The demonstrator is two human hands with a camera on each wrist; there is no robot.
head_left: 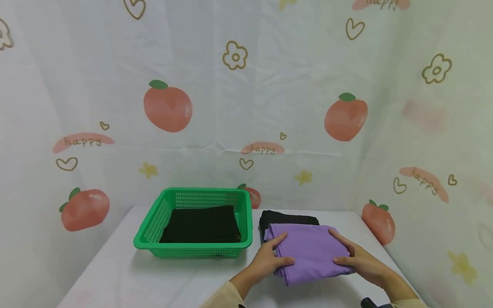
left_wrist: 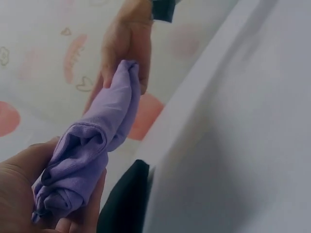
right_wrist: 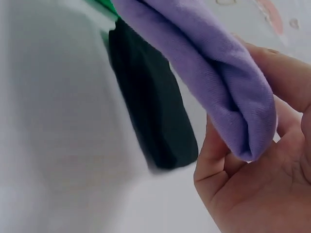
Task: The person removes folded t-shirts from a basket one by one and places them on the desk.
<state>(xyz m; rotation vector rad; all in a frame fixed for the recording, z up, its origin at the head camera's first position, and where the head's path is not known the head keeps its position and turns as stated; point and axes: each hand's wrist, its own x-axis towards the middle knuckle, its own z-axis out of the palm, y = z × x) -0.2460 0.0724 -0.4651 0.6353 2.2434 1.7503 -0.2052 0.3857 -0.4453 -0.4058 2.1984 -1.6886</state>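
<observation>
Both hands hold up a folded purple cloth [head_left: 310, 252] above the right part of the table. The left hand [head_left: 265, 262] grips its left edge, thumb on the top face. At the opposite edge, the right hand [head_left: 365, 263] holds it the same way. In the left wrist view, the end of the purple cloth [left_wrist: 77, 160] shows several rolled layers between thumb and fingers. The right wrist view shows its other folded end [right_wrist: 243, 111] pinched in the right hand [right_wrist: 262, 189]. Behind and partly hidden by it, a folded black cloth [head_left: 289, 217] lies on the table.
A green plastic basket [head_left: 140, 244] stands on the white table [head_left: 169, 286], left of the hands. Another folded black cloth [head_left: 202, 224] lies inside it. A printed white curtain [head_left: 215, 107] encloses the back and sides. A dark object [head_left: 368, 303] shows near the right sleeve.
</observation>
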